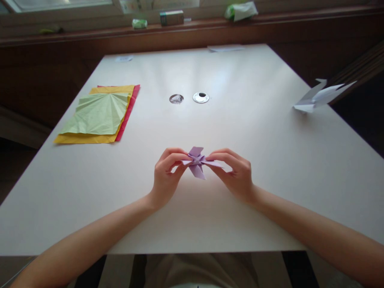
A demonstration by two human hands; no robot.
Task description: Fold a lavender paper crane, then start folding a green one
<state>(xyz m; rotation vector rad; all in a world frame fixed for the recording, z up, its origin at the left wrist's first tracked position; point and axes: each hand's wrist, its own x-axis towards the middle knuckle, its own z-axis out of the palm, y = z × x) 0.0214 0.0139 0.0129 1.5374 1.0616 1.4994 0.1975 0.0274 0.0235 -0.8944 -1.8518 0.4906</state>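
1 white table (246, 132), soft glare (180, 68) across its far half, below a brown ledge (90, 35) and bright window (66, 4)

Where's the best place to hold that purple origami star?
Probably by the left and right points of the purple origami star, pinched from either side, as the left hand and right hand seem to do: those thin points jut outward, offering edges to pinch.

Coloured sheets (99, 114), folded white paper (315, 99); windowsill (99, 33) – box (171, 18)

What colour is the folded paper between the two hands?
Light purple: the folded paper shows best in the head view.
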